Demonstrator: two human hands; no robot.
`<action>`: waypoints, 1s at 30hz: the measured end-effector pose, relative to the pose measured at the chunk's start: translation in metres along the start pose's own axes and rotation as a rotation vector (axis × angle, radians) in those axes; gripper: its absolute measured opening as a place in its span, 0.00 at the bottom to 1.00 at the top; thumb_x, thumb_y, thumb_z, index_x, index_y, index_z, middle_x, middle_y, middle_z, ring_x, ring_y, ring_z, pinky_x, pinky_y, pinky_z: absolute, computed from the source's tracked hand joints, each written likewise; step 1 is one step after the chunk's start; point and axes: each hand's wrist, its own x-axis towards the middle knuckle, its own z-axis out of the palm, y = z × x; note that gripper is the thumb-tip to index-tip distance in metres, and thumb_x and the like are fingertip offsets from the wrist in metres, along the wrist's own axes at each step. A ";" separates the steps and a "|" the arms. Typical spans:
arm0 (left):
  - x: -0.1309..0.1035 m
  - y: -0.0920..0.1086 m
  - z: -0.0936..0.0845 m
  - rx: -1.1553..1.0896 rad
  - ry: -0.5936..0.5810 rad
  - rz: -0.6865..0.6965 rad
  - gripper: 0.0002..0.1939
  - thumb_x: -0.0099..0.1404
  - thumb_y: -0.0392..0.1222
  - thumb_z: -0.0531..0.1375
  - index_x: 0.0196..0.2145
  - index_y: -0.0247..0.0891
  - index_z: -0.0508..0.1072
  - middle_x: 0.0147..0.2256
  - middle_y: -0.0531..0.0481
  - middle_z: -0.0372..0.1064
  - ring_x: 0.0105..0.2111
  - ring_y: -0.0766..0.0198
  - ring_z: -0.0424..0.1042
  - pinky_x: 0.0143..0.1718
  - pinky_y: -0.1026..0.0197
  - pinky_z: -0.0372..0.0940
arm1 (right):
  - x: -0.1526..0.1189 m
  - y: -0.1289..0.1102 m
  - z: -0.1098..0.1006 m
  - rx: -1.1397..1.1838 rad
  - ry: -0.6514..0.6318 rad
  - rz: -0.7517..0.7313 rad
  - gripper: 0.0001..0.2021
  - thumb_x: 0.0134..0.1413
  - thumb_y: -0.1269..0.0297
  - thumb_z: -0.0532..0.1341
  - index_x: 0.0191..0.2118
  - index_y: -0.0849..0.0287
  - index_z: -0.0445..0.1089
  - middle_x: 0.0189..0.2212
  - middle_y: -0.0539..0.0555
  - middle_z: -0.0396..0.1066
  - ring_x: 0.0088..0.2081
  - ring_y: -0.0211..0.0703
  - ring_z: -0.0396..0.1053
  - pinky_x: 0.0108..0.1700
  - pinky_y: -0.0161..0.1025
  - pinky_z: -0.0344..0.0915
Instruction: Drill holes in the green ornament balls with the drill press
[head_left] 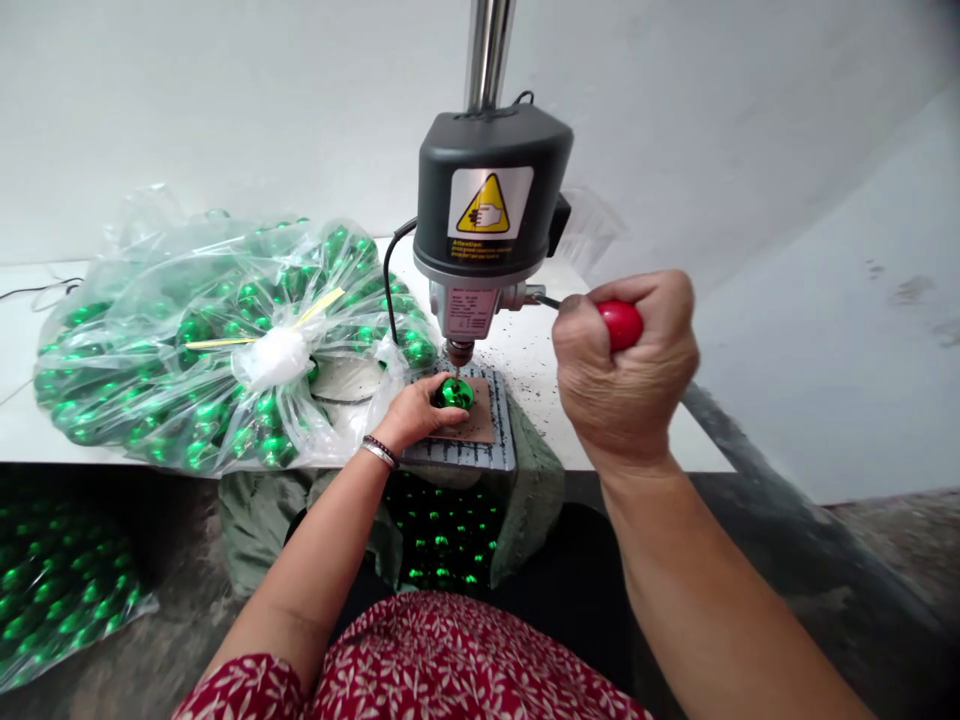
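Note:
My left hand [417,411] grips a shiny green ball [455,395], thumb and fingers around its near and far sides. The ball rests on a brown board [484,400] on the drill press's grey base [457,456]. Straight above it is the drill chuck [459,352], its bit reaching down to the ball's top; I cannot tell how deep. My right hand [630,370] is wrapped around the red knob [621,325] of the feed lever, to the right of the dark drill press head [491,190]. Part of the knob is hidden by my fingers.
A clear plastic bag [277,355] full of green balls lies on the white table [592,440] at left. Another filled bag [60,590] is on the floor. Several green balls [442,540] sit below the table edge, between hanging green cloth [536,490]. Dark shavings litter the tabletop.

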 end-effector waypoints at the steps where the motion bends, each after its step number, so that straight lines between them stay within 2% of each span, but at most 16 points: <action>1: 0.000 0.000 0.000 0.001 0.000 0.004 0.26 0.54 0.45 0.71 0.51 0.37 0.79 0.40 0.52 0.80 0.41 0.58 0.76 0.46 0.60 0.70 | -0.001 0.001 0.000 -0.010 0.011 -0.004 0.08 0.58 0.60 0.59 0.32 0.54 0.61 0.27 0.46 0.59 0.28 0.32 0.59 0.33 0.36 0.63; 6: 0.002 -0.007 0.003 -0.017 0.005 0.037 0.27 0.54 0.46 0.70 0.52 0.37 0.78 0.43 0.51 0.80 0.43 0.58 0.76 0.50 0.60 0.69 | -0.008 0.010 0.003 -0.039 0.060 -0.067 0.08 0.57 0.59 0.60 0.31 0.55 0.62 0.25 0.46 0.61 0.26 0.30 0.59 0.31 0.33 0.61; 12: 0.003 -0.014 0.006 -0.041 0.014 0.065 0.24 0.54 0.46 0.70 0.49 0.38 0.79 0.41 0.53 0.80 0.42 0.59 0.76 0.49 0.61 0.69 | -0.025 0.020 0.003 0.020 0.087 -0.188 0.06 0.59 0.63 0.61 0.33 0.57 0.64 0.23 0.45 0.64 0.23 0.28 0.59 0.29 0.30 0.60; 17: 0.003 -0.013 0.007 -0.069 0.009 0.041 0.26 0.53 0.47 0.70 0.50 0.39 0.79 0.40 0.54 0.79 0.42 0.59 0.75 0.48 0.62 0.68 | -0.036 0.027 0.004 0.032 0.076 -0.211 0.05 0.60 0.63 0.61 0.36 0.58 0.65 0.27 0.47 0.69 0.26 0.29 0.66 0.31 0.30 0.62; 24: 0.003 -0.017 0.008 -0.087 0.009 0.004 0.30 0.52 0.47 0.71 0.53 0.39 0.77 0.42 0.52 0.79 0.42 0.59 0.75 0.48 0.61 0.68 | -0.050 0.034 0.005 0.075 0.050 -0.213 0.06 0.60 0.62 0.60 0.36 0.58 0.64 0.27 0.46 0.69 0.27 0.30 0.67 0.30 0.31 0.62; 27: 0.003 -0.014 0.008 -0.088 0.009 -0.007 0.28 0.52 0.47 0.71 0.51 0.39 0.78 0.38 0.54 0.78 0.40 0.60 0.74 0.46 0.61 0.68 | -0.034 0.027 0.006 0.090 0.065 -0.182 0.08 0.60 0.59 0.59 0.35 0.58 0.63 0.27 0.47 0.68 0.27 0.31 0.66 0.30 0.32 0.62; 30: 0.002 -0.011 0.009 -0.077 0.033 0.000 0.24 0.53 0.46 0.70 0.49 0.39 0.78 0.37 0.55 0.77 0.39 0.61 0.74 0.45 0.62 0.69 | 0.003 0.012 0.011 0.087 0.058 -0.104 0.12 0.61 0.53 0.58 0.35 0.57 0.63 0.26 0.47 0.65 0.26 0.32 0.62 0.29 0.33 0.59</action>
